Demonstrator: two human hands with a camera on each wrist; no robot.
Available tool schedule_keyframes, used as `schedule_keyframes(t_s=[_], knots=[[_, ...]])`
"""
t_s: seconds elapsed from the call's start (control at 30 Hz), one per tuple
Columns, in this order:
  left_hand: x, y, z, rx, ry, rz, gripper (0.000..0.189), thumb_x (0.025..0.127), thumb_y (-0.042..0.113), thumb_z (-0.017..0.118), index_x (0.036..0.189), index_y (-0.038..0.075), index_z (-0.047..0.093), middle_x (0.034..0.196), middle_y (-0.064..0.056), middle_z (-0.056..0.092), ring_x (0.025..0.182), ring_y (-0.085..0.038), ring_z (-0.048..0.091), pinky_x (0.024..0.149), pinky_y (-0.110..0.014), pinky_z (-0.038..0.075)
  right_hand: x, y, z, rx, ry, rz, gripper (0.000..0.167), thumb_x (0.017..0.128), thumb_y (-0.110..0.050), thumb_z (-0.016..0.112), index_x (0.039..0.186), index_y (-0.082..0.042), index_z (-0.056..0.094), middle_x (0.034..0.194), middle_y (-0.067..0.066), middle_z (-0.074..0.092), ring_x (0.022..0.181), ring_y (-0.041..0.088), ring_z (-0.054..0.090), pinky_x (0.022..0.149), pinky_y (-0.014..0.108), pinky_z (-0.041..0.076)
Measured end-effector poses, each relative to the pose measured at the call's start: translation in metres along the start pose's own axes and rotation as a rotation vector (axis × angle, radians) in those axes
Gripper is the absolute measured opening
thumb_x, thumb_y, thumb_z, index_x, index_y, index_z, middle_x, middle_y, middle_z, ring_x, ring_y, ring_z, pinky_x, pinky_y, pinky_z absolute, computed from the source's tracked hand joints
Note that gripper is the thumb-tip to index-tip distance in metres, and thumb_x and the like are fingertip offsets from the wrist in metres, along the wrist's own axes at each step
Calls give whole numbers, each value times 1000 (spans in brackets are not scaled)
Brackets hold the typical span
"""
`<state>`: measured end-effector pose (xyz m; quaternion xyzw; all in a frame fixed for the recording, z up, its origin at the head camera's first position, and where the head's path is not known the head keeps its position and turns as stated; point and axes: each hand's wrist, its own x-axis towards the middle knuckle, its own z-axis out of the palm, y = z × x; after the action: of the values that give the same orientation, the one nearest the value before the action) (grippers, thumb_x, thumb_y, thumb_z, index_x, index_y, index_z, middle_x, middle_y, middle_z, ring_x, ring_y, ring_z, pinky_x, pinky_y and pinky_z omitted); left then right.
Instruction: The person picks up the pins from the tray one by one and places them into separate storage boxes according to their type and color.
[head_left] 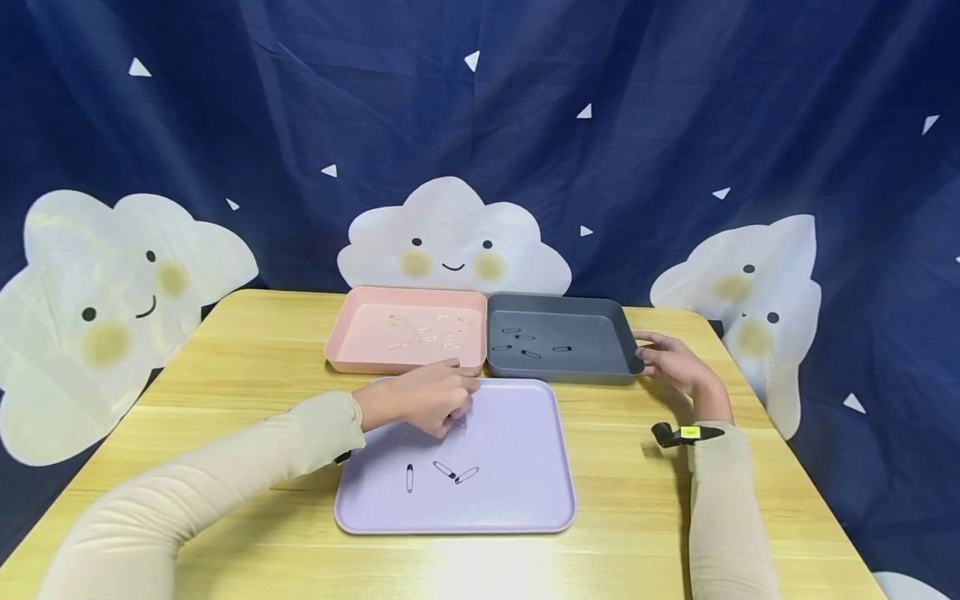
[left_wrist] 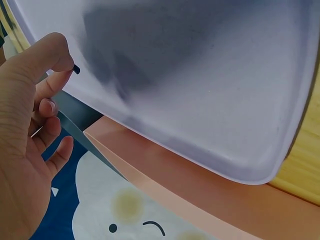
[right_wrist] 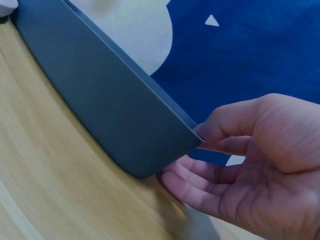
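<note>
My left hand (head_left: 431, 398) is over the upper part of the lavender tray (head_left: 517, 467). Between its thumb and forefinger it pinches a safety pin, whose black end (left_wrist: 76, 69) pokes out in the left wrist view; the fingers hide most of the rest. Three black safety pins (head_left: 409, 478) lie lower on the same tray. At the right end of the dark grey tray (head_left: 592, 329), my right hand (head_left: 675, 364) holds the corner, thumb at the rim and the other fingers low against the outer wall.
Several black safety pins (head_left: 525, 337) lie inside the grey tray. Beside it stands a pink tray (head_left: 360, 333) with several gold safety pins (head_left: 428, 339). All three trays are on a wooden table (head_left: 630, 500), before a dark blue curtain (head_left: 420, 100) with cloud faces.
</note>
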<state>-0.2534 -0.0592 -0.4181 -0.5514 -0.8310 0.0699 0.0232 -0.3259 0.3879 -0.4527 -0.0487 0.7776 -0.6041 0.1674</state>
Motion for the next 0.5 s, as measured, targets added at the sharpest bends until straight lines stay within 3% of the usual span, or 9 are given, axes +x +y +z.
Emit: schedule_keyframes(t_s=[0.27, 0.5], knots=[[5, -4, -4, 14, 54, 13, 14, 70, 21, 80, 68, 21, 66, 92, 7, 62, 94, -14, 59, 83, -36, 48, 0, 0, 0, -30, 17, -3, 58, 105, -5, 47, 156, 9, 24, 103, -1, 54, 84, 3, 58, 76, 21, 56], [13, -9, -8, 51, 115, 24, 13, 69, 18, 79, 66, 22, 67, 89, 7, 60, 91, -15, 59, 79, -34, 46, 0, -1, 0, -73, 19, -8, 56, 106, -7, 47, 156, 8, 25, 106, 0, 54, 85, 3, 57, 77, 21, 55]])
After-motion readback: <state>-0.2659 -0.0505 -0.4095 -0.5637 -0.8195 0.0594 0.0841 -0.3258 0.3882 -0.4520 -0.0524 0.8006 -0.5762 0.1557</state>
